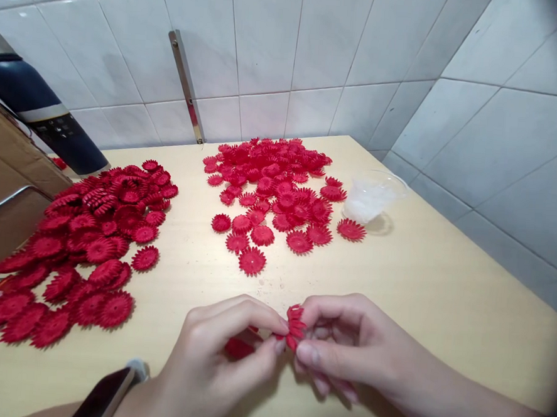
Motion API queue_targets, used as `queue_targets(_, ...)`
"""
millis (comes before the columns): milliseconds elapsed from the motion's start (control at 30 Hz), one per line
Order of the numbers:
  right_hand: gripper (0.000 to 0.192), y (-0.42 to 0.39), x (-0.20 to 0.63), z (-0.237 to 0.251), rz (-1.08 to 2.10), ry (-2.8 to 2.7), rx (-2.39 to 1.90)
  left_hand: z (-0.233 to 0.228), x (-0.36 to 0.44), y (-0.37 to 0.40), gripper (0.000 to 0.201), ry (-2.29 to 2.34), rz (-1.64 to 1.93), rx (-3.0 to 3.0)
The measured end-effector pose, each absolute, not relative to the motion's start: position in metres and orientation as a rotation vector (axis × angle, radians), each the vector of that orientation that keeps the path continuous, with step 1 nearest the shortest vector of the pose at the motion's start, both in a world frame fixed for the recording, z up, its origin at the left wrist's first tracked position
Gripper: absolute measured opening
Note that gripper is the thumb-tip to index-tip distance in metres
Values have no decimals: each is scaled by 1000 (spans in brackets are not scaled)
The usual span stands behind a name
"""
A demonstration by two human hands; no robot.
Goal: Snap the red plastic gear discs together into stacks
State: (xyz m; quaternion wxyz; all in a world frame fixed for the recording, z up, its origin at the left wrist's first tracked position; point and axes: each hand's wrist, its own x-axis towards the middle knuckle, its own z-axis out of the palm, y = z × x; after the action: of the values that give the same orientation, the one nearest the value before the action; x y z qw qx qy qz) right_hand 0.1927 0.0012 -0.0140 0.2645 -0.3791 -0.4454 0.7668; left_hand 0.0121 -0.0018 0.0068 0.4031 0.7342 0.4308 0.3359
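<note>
I've got both hands low at the near edge of the pale wooden counter point(425, 274): left hand point(212, 362) and right hand point(345, 345) pinch one small red toothed plastic flower disc point(294, 326) between their fingers. Bare counter lies just ahead; red disc piles sit beyond and left.

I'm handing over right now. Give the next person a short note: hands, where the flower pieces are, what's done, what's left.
Left hand and right hand: both pinch one red plastic flower piece between them, over the beige tabletop.
Left pile of red flower pieces: large and heaped.
Centre pile of red flower pieces: flatter, beside a clear plastic cup.
Done or left: cannot tell which pile is finished.
</note>
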Motion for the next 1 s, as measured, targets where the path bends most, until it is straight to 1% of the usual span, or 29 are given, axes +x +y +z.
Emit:
queue_targets(167, 25, 1, 191, -13, 2069, -1159, -1011, 7, 15, -3, 9, 1022, 861, 1770)
queue_targets(267, 26, 0, 189, -9, 2032, -1147, -1005, 7, 16, -3, 6, 1068, 813, 1698)
queue_targets(367, 22, 1, 190, -6, 1945, -1228, -1063, 8, 12, 3, 11, 1169, 786, 1573)
queue_targets(533, 21, 17, 204, -7, 1744, -1204, -1153, 15, -8, 37, 10, 1440, 1048, 1510)
queue_targets(633, 19, 28, 212, -8, 1618, -1084, -1180, 16, -24, 61, 19, 1506, 1249, 1506)
queue_targets(667, 22, 30, 213, -7, 1581, -1040, -1201, 17, -28, 66, 27, 1503, 1270, 1563)
queue_targets(700, 30, 31, 213, -6, 1544, -1009, -1222, 18, -31, 70, 34, 1521, 1247, 1666)
queue_targets(767, 46, 30, 211, -4, 1461, -995, -1244, 23, -33, 70, 41, 1566, 1078, 1918)
queue_targets(800, 49, 28, 209, -3, 1430, -1015, -1245, 27, -33, 67, 39, 1584, 945, 2024)
queue_targets(867, 44, 24, 205, -3, 1414, -1088, -1228, 36, -31, 59, 32, 1572, 639, 2136)
queue_targets(933, 34, 22, 201, -3, 1445, -1158, -1208, 43, -27, 49, 30, 1487, 327, 2160)
queue_targets(1000, 27, 21, 199, -5, 1485, -1214, -1205, 44, -23, 41, 26, 1387, 113, 2183)
